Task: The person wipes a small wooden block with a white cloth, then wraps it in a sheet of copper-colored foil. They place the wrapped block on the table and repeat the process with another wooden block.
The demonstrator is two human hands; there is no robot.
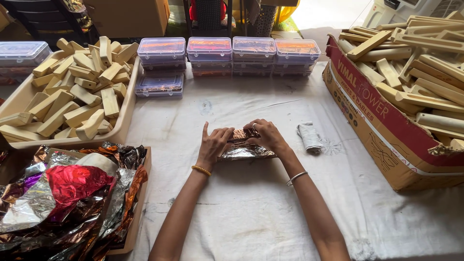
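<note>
Two hands (241,140) pressing crinkled copper foil (244,145), perhaps around a block

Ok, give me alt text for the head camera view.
Both hands, left hand and right hand, press shiny foil around a small block on a white cloth. Tray of wooden blocks left, cardboard box right, plastic cases behind.

Bare cloth (251,203) between tray (126,108), carton (382,140)

Wooden blocks (77,92) left; clear boxes (229,50) behind; carton (386,130) right; foil sheets (67,198) near-left.
</note>
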